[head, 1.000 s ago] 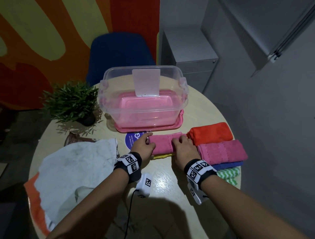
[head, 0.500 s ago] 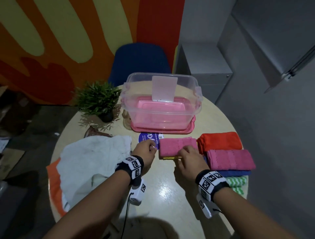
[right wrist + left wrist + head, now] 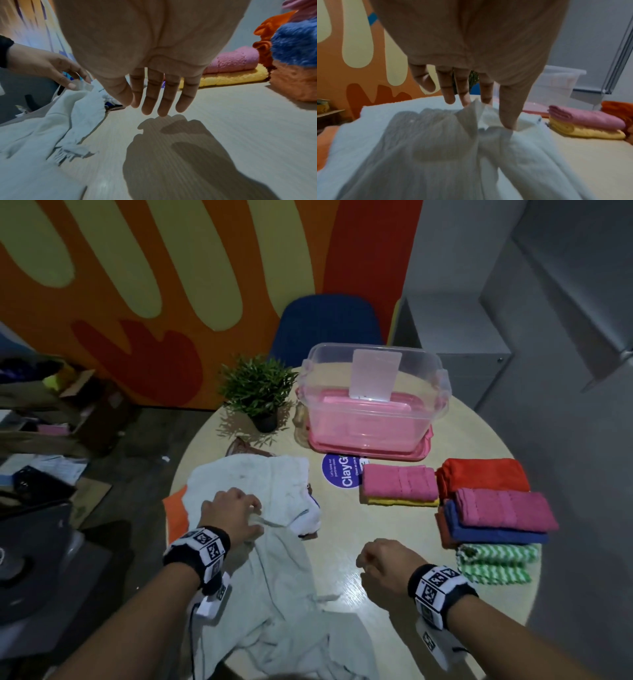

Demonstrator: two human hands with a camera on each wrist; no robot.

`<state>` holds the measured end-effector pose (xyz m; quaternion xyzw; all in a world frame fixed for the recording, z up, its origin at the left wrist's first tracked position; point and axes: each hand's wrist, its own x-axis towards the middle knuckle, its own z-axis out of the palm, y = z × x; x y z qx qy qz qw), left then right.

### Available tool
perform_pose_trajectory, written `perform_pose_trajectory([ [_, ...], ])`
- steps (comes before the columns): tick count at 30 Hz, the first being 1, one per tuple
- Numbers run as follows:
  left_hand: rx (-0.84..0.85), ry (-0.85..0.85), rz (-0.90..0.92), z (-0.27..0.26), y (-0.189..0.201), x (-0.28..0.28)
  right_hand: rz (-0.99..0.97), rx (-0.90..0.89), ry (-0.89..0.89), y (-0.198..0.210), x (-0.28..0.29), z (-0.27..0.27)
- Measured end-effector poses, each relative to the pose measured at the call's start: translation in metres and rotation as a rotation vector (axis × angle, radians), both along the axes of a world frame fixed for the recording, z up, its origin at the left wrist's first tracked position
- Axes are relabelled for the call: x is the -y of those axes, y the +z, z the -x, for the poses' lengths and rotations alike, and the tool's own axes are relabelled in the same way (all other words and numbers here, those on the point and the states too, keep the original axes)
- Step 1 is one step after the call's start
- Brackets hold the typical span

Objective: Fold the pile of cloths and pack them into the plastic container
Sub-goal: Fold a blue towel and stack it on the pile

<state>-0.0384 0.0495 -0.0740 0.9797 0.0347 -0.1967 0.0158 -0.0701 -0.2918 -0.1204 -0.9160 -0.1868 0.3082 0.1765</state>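
Head view: left hand (image 3: 236, 517) pinches a fold of the white cloth (image 3: 274, 570) on the worktop (image 3: 359, 542) — likely lifting it for folding. Container (image 3: 375, 402) at far edge, no cloths inside yet.
Left wrist: thumb & fingers (image 3: 508, 115) nip the fabric.
Right wrist: right hand (image 3: 154, 81) empty, fingers slack — above bare worktop.

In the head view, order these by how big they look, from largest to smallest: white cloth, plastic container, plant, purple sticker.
1. White cloth, though it lies nearest the camera
2. Plastic container
3. Plant
4. Purple sticker, partly hidden
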Motion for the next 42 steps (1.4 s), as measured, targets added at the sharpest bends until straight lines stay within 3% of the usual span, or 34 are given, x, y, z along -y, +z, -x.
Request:
perform_pose_trajectory([
  [3, -0.055, -0.023, 0.005, 0.017, -0.012, 0.006, 0.012, -0.033, 0.026, 0.002, -0.012, 0.006],
  [7, -0.045, 0.113, 0.45, 0.034, -0.018, 0.04, -0.043, 0.022, 0.014, 0.005, -0.025, 0.002],
  [12, 0.021, 0.164, 0.667, 0.039, -0.014, 0.058, -0.077, 0.086, -0.008, 0.008, -0.038, 0.0],
  [14, 0.185, 0.269, 0.632, 0.031, -0.014, 0.036, -0.072, 0.086, 0.011, 0.008, -0.039, 0.0],
  [17, 0.408, 0.51, 0.381, 0.029, -0.02, -0.02, -0.045, 0.076, 0.025, 0.007, -0.038, 0.0],
  [19, 0.332, 0.732, 0.355, 0.038, -0.027, -0.053, -0.019, 0.063, 0.035, 0.005, -0.037, 0.001],
  [21, 0.18, 0.826, 0.468, 0.044, -0.033, -0.068, -0.006, 0.053, 0.042, 0.004, -0.037, 0.001],
  [23, 0.183, 0.779, 0.494, 0.045, -0.036, -0.064, 0.002, 0.051, 0.047, 0.002, -0.039, 0.0],
  [27, 0.467, 0.623, 0.455, 0.044, -0.024, -0.034, 0.009, 0.048, 0.065, 0.008, -0.044, -0.004],
  [30, 0.569, 0.59, 0.588, 0.04, -0.004, -0.012, -0.025, 0.076, 0.039, 0.019, -0.047, -0.008],
  [35, 0.606, 0.096, 0.773, 0.029, 0.042, 0.041, -0.275, 0.267, -0.072, 0.04, -0.05, -0.016],
  [37, 0.515, -0.163, 0.774, 0.027, 0.056, 0.061, -0.415, 0.424, -0.104, 0.047, -0.051, -0.022],
  [39, 0.344, -0.361, 0.62, 0.028, 0.063, 0.081, -0.472, 0.536, -0.136, 0.055, -0.05, -0.027],
  [42, 0.055, -0.48, 0.433, 0.034, 0.043, 0.097, -0.333, 0.582, -0.01, 0.06, -0.043, -0.023],
])
